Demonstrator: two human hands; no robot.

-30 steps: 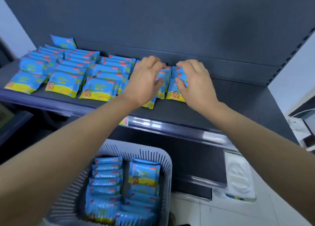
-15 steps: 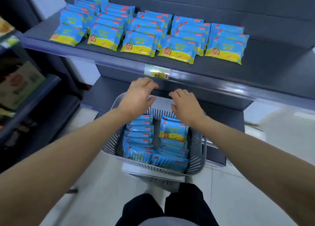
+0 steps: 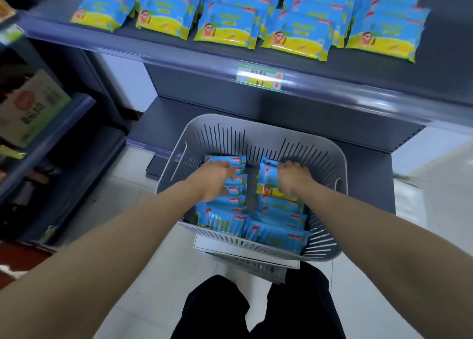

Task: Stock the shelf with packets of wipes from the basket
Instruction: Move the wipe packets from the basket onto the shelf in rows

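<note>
Blue and yellow all along the top of the frame: the shelf (image 3: 435, 77) carries five front-facing rows of shelf packets (image 3: 227, 29), each row stacked back toward the rear, running from upper left to upper right. That is a solid share of the stocking done, and there is bare dark shelf showing at the far right, past the last row.

Down at the centre, the grey slatted basket (image 3: 230, 134) is far from finished. Two lines of packets sit in it, the left column (image 3: 225, 221) and the right column (image 3: 279, 228), packed on edge and reaching the near rim.

Both hands are in there now. The left hand (image 3: 215, 180) is curled down over the far end of the left column, fingers and thumb closing around several packets. The right hand (image 3: 291, 180) has its fingers hooked over the far edge of a tilted packet (image 3: 268, 182) lying face up on the right column.

So, by my reading, this is a fresh pickup under way, with plenty of packets waiting and several more trips up to the shelf needed before the basket runs out.
</note>
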